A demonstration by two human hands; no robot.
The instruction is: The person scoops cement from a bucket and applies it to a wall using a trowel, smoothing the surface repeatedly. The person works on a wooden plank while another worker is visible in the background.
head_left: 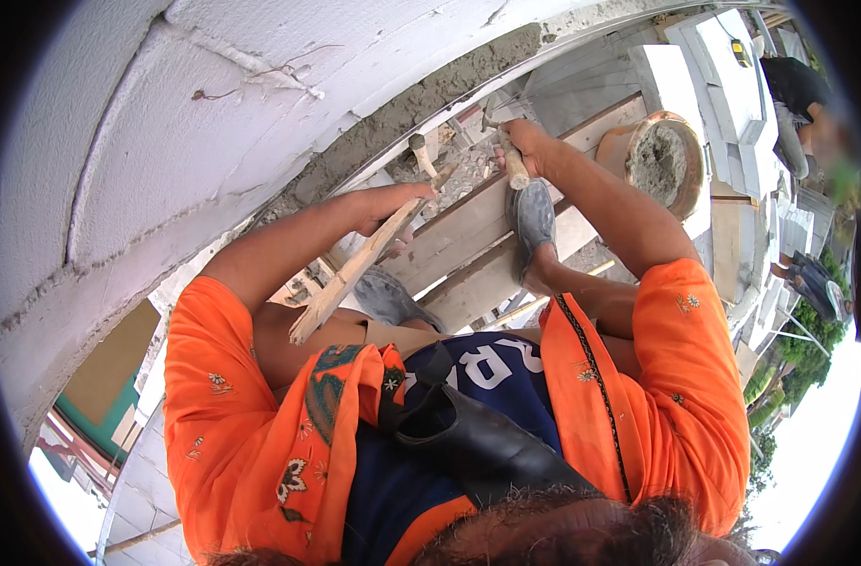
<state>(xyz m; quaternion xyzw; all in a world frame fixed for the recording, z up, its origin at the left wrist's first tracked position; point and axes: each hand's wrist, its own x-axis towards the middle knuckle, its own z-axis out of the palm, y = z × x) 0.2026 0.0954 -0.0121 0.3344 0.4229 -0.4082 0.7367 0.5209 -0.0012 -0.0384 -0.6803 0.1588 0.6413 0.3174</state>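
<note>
My left hand (385, 209) is closed around a long, splintered strip of wood (347, 274), which slants from beyond my fingers down toward my thigh. In my right hand (532, 149) is a hammer (517, 172); its pale wooden handle points back toward me and its metal head lies past my fingers, partly hidden. The two hands are apart, the right one farther out. Close to the strip's far end, a round-ended wooden handle (417, 143) stands up; what it belongs to is unclear.
My shoes (534, 219) rest on wooden planks (468, 236). A bucket of mortar (659, 162) stands right of my right arm. A white block wall (213, 104) with wet mortar (402, 118) along its edge runs along the left and far side. Another person (808, 113) is at the far right.
</note>
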